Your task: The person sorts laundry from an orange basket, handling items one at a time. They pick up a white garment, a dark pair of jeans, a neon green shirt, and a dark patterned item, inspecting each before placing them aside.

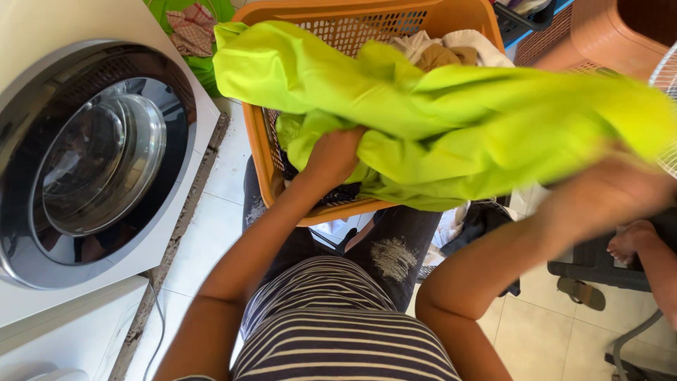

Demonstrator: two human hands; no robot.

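A person in a striped top (338, 331) and torn dark jeans (395, 247) sits over an orange laundry basket (257, 134) propped against the knees, working a lime-green garment (437, 120) with both bare hands. The left hand (335, 155) is pushed up under the cloth at the basket's near rim, its fingers closed around a bunched fold, apparently to anchor that end. The right hand (606, 194), blurred by motion, lies against the far side of the same garment; whether its fingers are closed on the fabric cannot be told. The garment hangs spread between the two hands, draped across the top of the basket and touching its rim, with pale and tan clothes (444, 49) heaped behind it inside. A front-loading washing machine (92, 162), its round door shut, stands just beside the basket at the left on the tiled floor (218, 212). At the right edge another person's bare foot (631, 240) rests on a dark stand, beside a white fan grille (666, 85) and a brown plastic bin (620, 35)
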